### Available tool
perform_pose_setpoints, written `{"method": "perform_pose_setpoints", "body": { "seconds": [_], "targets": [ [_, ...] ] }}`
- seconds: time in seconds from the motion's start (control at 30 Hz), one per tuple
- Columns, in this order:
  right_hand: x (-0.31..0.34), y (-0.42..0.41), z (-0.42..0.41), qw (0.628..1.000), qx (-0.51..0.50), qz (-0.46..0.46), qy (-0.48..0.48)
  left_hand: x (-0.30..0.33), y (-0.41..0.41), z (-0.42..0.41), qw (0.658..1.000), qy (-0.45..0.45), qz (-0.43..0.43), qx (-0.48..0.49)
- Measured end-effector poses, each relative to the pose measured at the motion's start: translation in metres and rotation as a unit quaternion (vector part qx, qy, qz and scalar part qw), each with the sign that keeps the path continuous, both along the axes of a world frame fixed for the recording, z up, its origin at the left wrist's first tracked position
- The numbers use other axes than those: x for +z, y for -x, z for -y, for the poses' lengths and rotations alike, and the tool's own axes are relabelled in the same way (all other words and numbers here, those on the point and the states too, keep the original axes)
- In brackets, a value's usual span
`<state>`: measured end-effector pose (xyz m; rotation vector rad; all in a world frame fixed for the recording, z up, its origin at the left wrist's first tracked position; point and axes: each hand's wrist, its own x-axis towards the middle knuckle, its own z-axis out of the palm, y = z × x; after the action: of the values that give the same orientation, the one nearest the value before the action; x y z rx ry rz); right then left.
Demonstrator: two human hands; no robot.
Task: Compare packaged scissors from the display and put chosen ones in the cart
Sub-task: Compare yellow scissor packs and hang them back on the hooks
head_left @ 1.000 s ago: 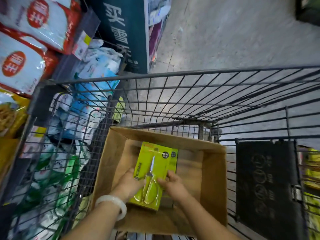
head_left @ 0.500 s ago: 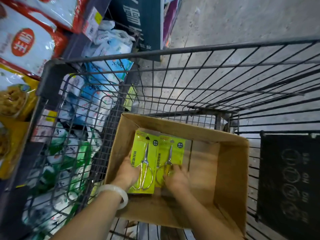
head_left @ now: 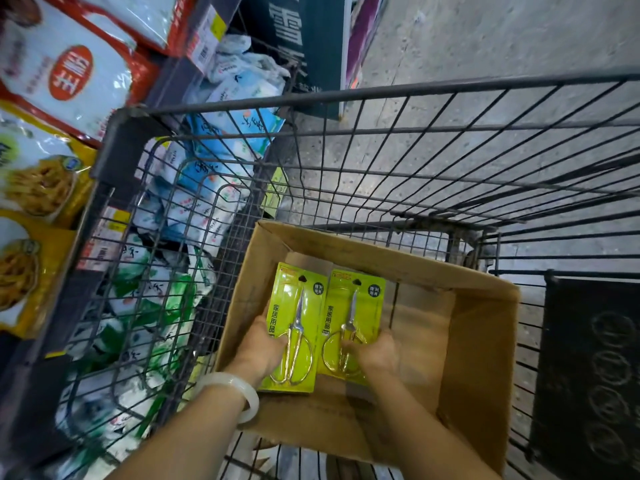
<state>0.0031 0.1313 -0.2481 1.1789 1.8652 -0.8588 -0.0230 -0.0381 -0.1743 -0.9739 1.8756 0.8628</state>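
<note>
Head view: inside the box (head_left: 481, 358) in the cart (head_left: 398, 140), two green scissors packs lie side by side. The left hand (head_left: 261, 344) grips the left pack (head_left: 299, 327); the right hand (head_left: 375, 353) grips the right pack (head_left: 356, 317) at its lower edge.

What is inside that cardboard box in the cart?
Two green scissors packs lie side by side in the cardboard box: left pack under the left hand, right pack under the right hand. Whatever lies beneath them is covered.
</note>
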Motion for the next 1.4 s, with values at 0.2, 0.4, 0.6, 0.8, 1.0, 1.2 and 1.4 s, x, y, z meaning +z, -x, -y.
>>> {"method": "perform_pose_setpoints", "body": {
  "seconds": [0.2,0.4,0.6,0.8,1.0,1.2,1.4],
  "targets": [
    [0.045,-0.002,-0.006,0.989,-0.056,-0.085,0.104,0.032,0.001,-0.007,0.998,-0.041,-0.051,0.025],
    [0.110,0.011,-0.009,0.961,-0.058,-0.200,0.182,0.083,0.004,-0.011,0.991,-0.048,-0.118,0.044],
    [0.185,0.029,0.011,0.929,-0.010,-0.277,0.244,0.150,-0.005,0.015,0.978,-0.048,-0.186,0.077],
    [0.261,0.019,0.063,0.883,0.111,-0.348,0.296,0.178,-0.059,0.083,0.945,-0.060,-0.274,0.169],
    [0.316,-0.055,0.142,0.834,0.218,-0.357,0.362,0.241,-0.175,0.149,0.879,-0.079,-0.372,0.287],
    [0.366,-0.192,0.240,0.766,0.351,-0.331,0.425,0.311,-0.360,0.202,0.785,-0.034,-0.446,0.430],
    [0.407,-0.366,0.325,0.666,0.512,-0.285,0.462,0.360,-0.566,0.219,0.681,0.059,-0.489,0.542]
  ]
}}
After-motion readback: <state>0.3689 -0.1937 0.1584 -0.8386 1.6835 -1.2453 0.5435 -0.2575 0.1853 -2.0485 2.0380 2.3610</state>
